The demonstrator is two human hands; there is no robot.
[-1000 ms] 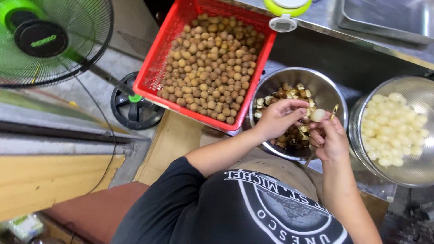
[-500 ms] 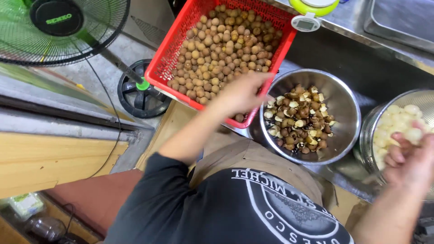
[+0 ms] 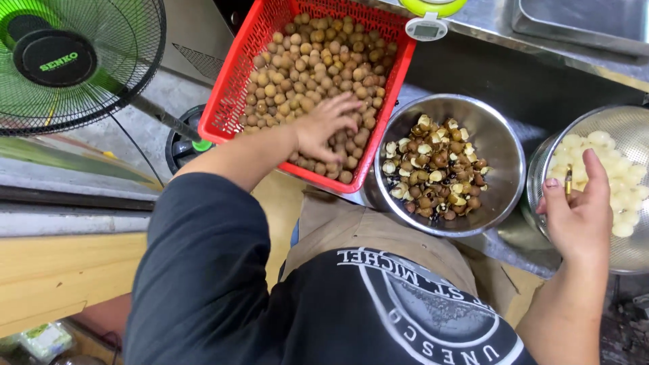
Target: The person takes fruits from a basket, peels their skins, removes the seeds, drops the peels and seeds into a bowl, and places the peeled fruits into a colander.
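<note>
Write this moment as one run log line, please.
left hand: in red basket, on brown fruits | right hand: small tool, over strainer
</note>
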